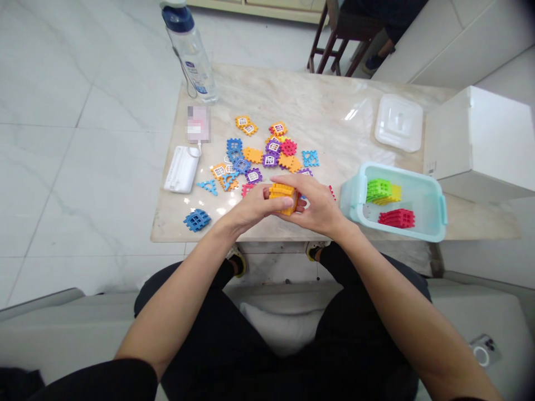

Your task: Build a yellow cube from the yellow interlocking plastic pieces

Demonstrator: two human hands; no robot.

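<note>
Both hands meet over the near edge of a marble table. My left hand and my right hand are closed together on a stack of orange interlocking tiles. Beyond them lies a scatter of several coloured tiles in orange, purple, blue and red. A blue tile stack sits alone at the near left. A pale blue tub to the right holds green, yellow and red tile stacks.
A water bottle stands at the far left corner. A white power bank lies on the left. The tub's white lid and a white box sit on the right. A wooden chair stands beyond the table.
</note>
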